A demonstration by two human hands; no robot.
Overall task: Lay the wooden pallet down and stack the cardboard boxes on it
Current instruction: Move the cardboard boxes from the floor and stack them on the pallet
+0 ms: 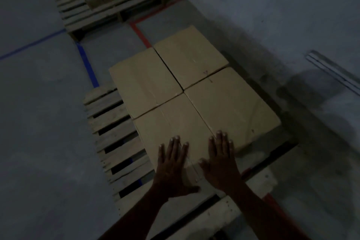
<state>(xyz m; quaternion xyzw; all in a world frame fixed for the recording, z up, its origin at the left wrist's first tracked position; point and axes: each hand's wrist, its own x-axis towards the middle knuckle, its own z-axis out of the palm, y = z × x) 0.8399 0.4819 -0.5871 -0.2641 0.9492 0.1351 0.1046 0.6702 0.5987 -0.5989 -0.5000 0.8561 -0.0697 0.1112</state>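
Single head-worn wide-angle view, tilted, looking forward and steeply down at close range over the hands [196,163] onto boxes [187,91], pallet [115,128] and floor [39,122].

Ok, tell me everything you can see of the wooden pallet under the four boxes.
The wooden pallet lies flat on the grey floor, pale rough slats with dark gaps between them. Four cardboard boxes sit on it in a two-by-two block, leaving slats bare on its left and near edges.
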